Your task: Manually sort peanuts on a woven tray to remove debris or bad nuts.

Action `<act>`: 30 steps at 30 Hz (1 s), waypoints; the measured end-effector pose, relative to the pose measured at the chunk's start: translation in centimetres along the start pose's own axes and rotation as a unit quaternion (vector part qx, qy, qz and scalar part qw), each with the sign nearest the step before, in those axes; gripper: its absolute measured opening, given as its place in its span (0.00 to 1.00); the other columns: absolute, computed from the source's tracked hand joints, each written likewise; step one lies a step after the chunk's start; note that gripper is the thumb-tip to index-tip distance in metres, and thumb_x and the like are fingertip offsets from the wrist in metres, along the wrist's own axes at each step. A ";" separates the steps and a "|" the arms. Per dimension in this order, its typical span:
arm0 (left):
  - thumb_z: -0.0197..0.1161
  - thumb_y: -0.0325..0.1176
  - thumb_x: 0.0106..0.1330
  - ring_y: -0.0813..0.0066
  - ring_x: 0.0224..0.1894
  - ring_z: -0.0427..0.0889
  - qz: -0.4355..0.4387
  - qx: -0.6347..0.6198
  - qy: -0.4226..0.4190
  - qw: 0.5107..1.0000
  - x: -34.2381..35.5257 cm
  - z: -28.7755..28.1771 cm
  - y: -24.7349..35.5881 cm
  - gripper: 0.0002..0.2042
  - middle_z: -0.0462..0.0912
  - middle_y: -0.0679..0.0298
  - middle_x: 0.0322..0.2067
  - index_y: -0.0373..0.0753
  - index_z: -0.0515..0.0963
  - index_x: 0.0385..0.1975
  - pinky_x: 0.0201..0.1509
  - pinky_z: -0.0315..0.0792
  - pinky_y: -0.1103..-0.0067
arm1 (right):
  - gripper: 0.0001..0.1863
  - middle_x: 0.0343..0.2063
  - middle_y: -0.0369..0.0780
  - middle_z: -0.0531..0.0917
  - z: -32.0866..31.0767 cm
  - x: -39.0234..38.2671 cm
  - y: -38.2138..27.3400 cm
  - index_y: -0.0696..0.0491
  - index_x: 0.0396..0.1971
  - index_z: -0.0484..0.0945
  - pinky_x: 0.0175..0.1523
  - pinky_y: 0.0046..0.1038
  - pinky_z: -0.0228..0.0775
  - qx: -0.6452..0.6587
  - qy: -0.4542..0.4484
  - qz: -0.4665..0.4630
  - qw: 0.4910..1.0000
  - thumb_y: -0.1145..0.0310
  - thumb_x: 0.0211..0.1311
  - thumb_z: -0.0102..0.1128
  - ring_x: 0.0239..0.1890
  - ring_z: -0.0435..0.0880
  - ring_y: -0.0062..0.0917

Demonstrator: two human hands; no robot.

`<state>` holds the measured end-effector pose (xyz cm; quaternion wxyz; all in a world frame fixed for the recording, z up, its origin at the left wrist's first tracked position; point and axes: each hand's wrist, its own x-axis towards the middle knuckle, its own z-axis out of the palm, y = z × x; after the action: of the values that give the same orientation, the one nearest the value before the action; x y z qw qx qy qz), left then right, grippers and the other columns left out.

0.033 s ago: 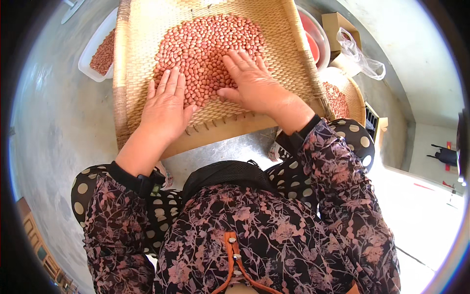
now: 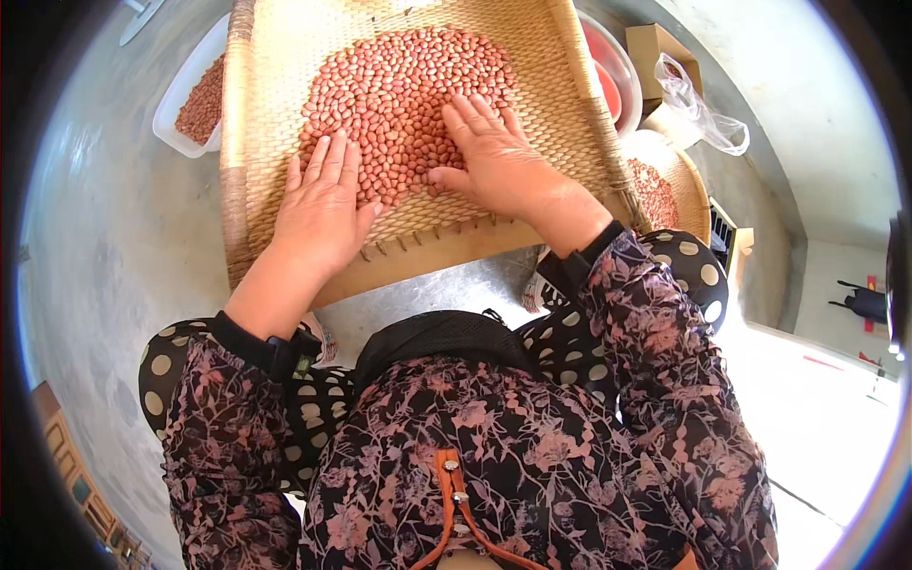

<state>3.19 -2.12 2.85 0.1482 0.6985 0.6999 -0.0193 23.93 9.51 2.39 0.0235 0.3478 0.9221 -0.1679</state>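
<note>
A woven bamboo tray point(image 2: 256, 85) in front of me holds a spread of reddish-skinned peanuts point(image 2: 399, 66). My left hand point(image 2: 318, 204) lies palm down on the lower left of the pile, fingers stretched out over the nuts. My right hand point(image 2: 499, 161) rests palm down on the right side of the pile, fingers spread, thumb pointing left among the nuts. Neither hand appears to grip anything. Some nuts are hidden under both hands.
A white plastic bin point(image 2: 166, 114) of peanuts sits left of the tray. At right are a metal basin point(image 2: 622, 47) with a red bowl point(image 2: 603, 90), a cardboard box point(image 2: 646, 47), a plastic bag point(image 2: 708, 119) and a round basket point(image 2: 693, 180) with reddish pieces. My polka-dot knees flank the tray's near edge.
My right hand has shifted slightly to the right and upward over the peanuts. My left hand shows almost no movement.
</note>
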 end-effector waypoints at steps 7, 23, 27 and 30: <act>0.52 0.47 0.66 0.61 0.73 0.43 -0.024 -0.005 -0.015 1.000 0.1 0.1 -0.3 0.35 0.48 0.52 0.70 0.31 0.52 0.67 0.73 0.37 0.62 | 0.45 0.69 0.49 0.51 0.0 -0.1 -0.1 0.60 0.67 0.51 0.73 0.41 0.31 -0.021 0.012 0.011 1.000 0.43 0.61 0.51 0.72 0.43 0.39; 0.55 0.29 0.61 0.54 0.64 0.62 0.009 0.026 0.018 0.999 1.2 -3.1 -3.3 0.21 0.68 0.49 0.59 0.29 0.70 0.55 0.67 0.57 0.67 | 0.34 0.54 0.53 0.71 1.1 -5.4 -8.7 0.65 0.52 0.68 0.68 0.40 0.50 0.130 -0.026 -0.264 0.955 0.53 0.53 0.62 0.64 0.64 0.41; 0.56 0.21 0.56 0.50 0.46 0.76 0.014 -0.067 0.064 0.996 1.2 -3.5 -5.0 0.13 0.78 0.47 0.41 0.33 0.77 0.42 0.50 0.71 0.68 | 0.20 0.39 0.46 0.77 -0.4 -6.5 -10.8 0.61 0.38 0.74 0.57 0.38 0.64 0.152 -0.226 -0.298 0.915 0.59 0.54 0.60 0.50 0.75 0.38; 0.57 0.19 0.54 0.52 0.35 0.77 0.021 -0.103 0.112 0.988 1.7 -2.6 -5.4 0.05 0.76 0.50 0.29 0.34 0.74 0.31 0.41 0.70 0.66 | 0.11 0.28 0.40 0.76 0.7 -8.3 -11.0 0.57 0.28 0.74 0.43 0.35 0.70 0.156 -0.260 -0.322 0.897 0.63 0.55 0.57 0.36 0.79 0.34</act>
<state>-2.55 0.03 4.01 0.1405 0.6919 0.6954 0.1339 22.99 -3.72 6.25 0.1530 -0.0248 0.9066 -0.3925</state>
